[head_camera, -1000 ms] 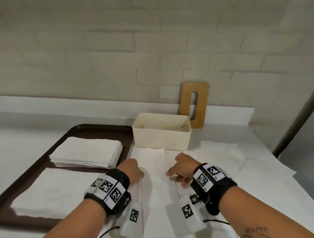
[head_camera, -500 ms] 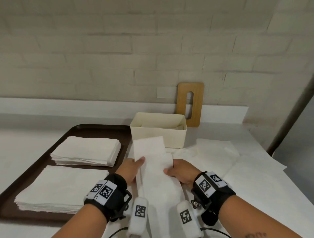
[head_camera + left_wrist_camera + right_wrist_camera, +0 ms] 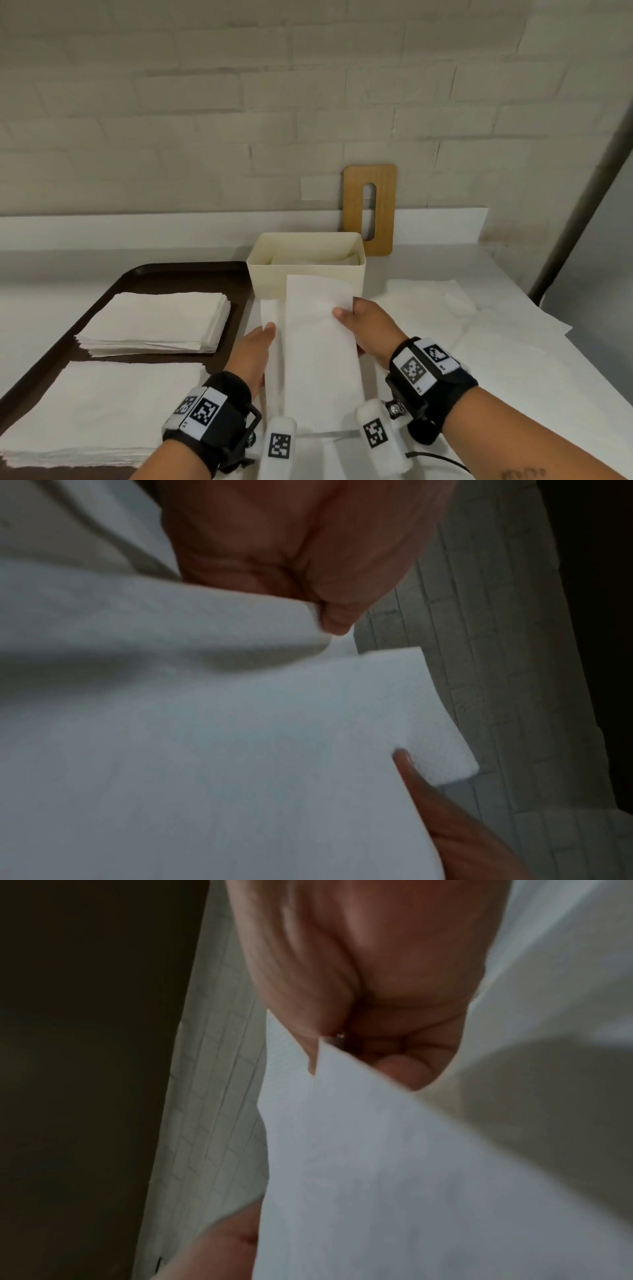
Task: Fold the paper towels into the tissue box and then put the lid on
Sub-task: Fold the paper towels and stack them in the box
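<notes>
Both hands (left hand (image 3: 255,349), right hand (image 3: 368,327)) pinching folded paper towel (image 3: 318,349) between them, before tissue box (image 3: 305,270)

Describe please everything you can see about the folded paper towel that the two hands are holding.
The folded paper towel is white, soft-looking paper, folded into a long narrow strip with a second layer showing along its left edge. It is lifted off the table, its far end rising in front of the cream tissue box. The left hand pinches its left edge and the right hand its right edge, thumbs on top. Its near end drops out of sight between the wrists.
</notes>
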{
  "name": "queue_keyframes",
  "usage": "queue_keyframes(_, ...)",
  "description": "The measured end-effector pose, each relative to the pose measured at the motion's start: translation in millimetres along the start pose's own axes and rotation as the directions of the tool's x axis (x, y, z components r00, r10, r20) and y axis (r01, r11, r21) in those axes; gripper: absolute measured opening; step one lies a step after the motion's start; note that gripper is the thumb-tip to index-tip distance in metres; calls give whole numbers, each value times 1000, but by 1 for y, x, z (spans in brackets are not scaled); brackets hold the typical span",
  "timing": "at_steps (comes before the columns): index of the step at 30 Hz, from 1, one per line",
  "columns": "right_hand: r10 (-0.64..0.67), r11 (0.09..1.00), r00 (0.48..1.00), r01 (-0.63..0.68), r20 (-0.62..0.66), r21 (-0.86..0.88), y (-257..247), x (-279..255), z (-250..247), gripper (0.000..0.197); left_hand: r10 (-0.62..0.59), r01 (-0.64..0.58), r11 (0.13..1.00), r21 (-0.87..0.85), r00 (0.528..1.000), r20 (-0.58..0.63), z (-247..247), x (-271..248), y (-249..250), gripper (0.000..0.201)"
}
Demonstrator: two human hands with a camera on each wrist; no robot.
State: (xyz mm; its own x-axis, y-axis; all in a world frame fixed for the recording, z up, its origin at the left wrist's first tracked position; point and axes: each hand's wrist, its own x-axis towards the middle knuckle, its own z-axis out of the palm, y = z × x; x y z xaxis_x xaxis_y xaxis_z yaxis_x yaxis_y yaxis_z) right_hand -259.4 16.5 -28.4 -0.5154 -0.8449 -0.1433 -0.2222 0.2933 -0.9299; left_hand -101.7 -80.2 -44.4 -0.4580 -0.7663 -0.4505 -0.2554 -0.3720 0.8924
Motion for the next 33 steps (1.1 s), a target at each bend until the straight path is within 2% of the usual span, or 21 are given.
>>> queue_keyframes(2, 21, 999, 999, -20, 30, -39, -2, 5, 12, 31, 29, -26, 998, -60, 999, 34, 1, 1, -4, 42)
queue_keyframes(4, 25, 982, 999, -17, 43, -186, -2, 9, 23, 33, 85, -80, 994, -81, 994, 63, 2, 0, -4, 49)
queue_keyframes(6, 24, 962, 1000, -23, 2, -272, 2, 10, 33, 37, 152, -155, 988, 18, 983, 99, 3, -2, -6, 44)
queue_keyframes(8, 46, 979, 998, -55, -47, -195, 7, 10, 41, 56, 258, -264, 960, 95, 963, 71, 6, -2, -6, 13)
queue_keyframes(9, 59, 988, 997, -66, -55, -142, 8, 8, 43, 72, 300, -303, 947, 103, 953, 47, 6, -2, -7, 11)
queue_keyframes(10, 68, 995, 997, -71, -37, -71, 7, 6, 44, 85, 324, -326, 942, 83, 945, 37, 7, -3, -6, 17)
queue_keyframes(11, 77, 997, 997, -77, 4, 10, 7, 4, 44, 92, 327, -328, 945, 18, 944, 44, 7, -4, -4, 21)
queue_keyframes(12, 75, 994, 995, -80, 58, 77, 4, 2, 42, 90, 325, -324, 946, -29, 944, 51, 8, -4, -4, 23)
queue_keyframes(14, 24, 986, 992, -43, 122, 158, -2, -6, 37, 58, 322, -318, 946, -63, 945, 57, 8, 0, -5, 21)
queue_keyframes(15, -17, 984, 993, -3, 114, 179, -5, -10, 35, 40, 314, -311, 949, -56, 947, 63, 8, 1, -5, 19)
queue_keyframes(17, -48, 981, 998, 39, 46, 190, -8, -14, 30, 27, 292, -293, 956, -6, 951, 101, 10, 3, -9, 27)
queue_keyframes(19, 33, 997, 999, -30, -40, 72, -5, -10, 21, 37, 268, -272, 962, 25, 957, 116, 11, 2, -14, 29)
queue_keyframes(21, 89, 964, 986, -121, -142, -236, 1, -4, 0, 52, 260, -266, 962, 64, 962, 83, 7, 2, -17, 25)
queue_keyframes(23, 134, 789, 962, -250, -239, -562, 12, -3, -25, 74, 262, -267, 960, 80, 963, 63, 3, -2, -18, 23)
queue_keyframes(24, 172, 708, 951, -300, -256, -639, 16, -5, -35, 83, 270, -274, 958, 80, 961, 57, 1, -5, -18, 24)
queue_keyframes(25, 212, 674, 945, -325, -247, -664, 20, -6, -44, 86, 276, -280, 957, 75, 960, 54, -1, -7, -18, 25)
queue_keyframes(27, 268, 692, 945, -326, -189, -645, 25, -8, -51, 78, 260, -264, 962, 64, 964, 61, -5, -8, -18, 24)
queue_keyframes(30, 254, 684, 959, -270, -126, -677, 25, -7, -51, 44, 220, -222, 974, 38, 974, 52, -6, -6, -24, 20)
queue_keyframes(32, 187, 744, 976, -218, -116, -631, 19, -10, -53, 18, 195, -196, 980, 27, 980, 39, -7, -3, -28, 23)
queue_keyframes(33, 138, 796, 983, -183, -121, -577, 14, -12, -54, 23, 183, -184, 983, 19, 983, 33, -7, -2, -29, 26)
